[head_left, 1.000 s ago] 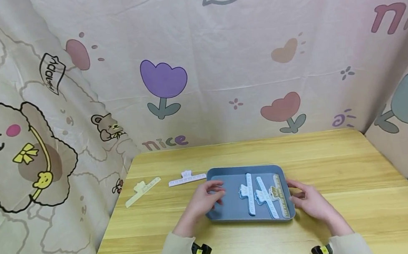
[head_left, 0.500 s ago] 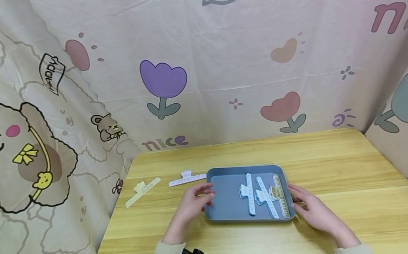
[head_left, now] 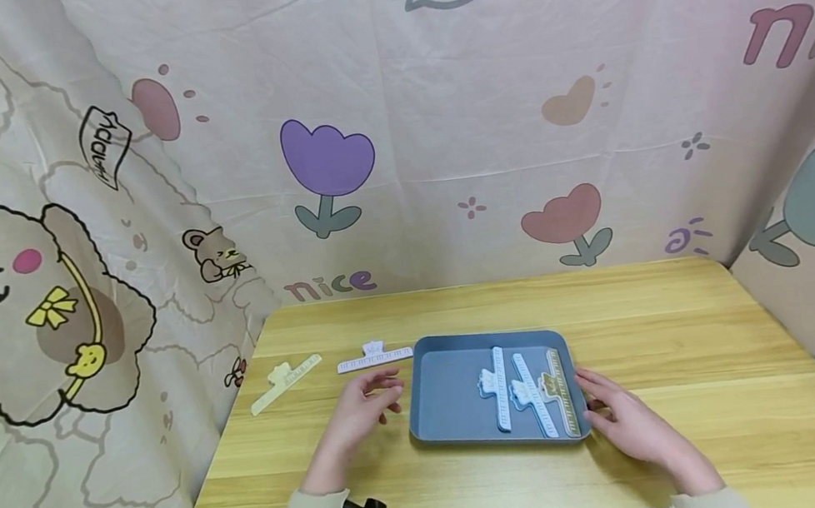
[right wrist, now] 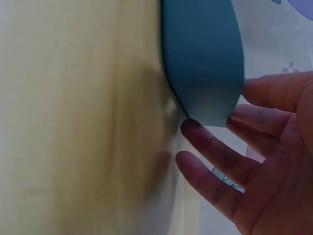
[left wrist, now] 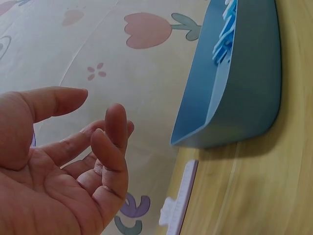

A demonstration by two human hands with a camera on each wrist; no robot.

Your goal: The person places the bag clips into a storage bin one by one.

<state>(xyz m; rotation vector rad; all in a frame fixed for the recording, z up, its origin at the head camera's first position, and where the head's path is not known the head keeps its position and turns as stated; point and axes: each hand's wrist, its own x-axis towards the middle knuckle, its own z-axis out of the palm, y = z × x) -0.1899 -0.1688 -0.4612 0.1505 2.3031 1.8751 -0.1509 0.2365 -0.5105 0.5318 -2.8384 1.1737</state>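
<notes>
A grey-blue tray (head_left: 450, 396) sits mid-table, with two blue-and-white ruler clips (head_left: 501, 390) (head_left: 533, 395) and an olive-yellow ruler clip (head_left: 561, 391) in its right half. My left hand (head_left: 360, 408) hovers left of the tray, palm in and fingers loosely bent, holding nothing. In the left wrist view a gap separates that hand (left wrist: 73, 166) from the tray wall (left wrist: 254, 88). At the tray's right end my right hand (head_left: 626, 418) touches the outside. The right wrist view has its fingertips (right wrist: 193, 128) against the tray's corner, fingers relaxed.
A lilac ruler clip (head_left: 374, 360) lies on the table just left of the tray's far corner. Farther left is a cream ruler clip (head_left: 286, 382), set at a slant. Printed cloth (head_left: 405, 229) hangs behind the wooden table (head_left: 670, 308).
My left hand has drawn back leftward from over the tray's left end to beside it. The right hand has shifted slightly down along the tray's right end. Tray and clips stay put.
</notes>
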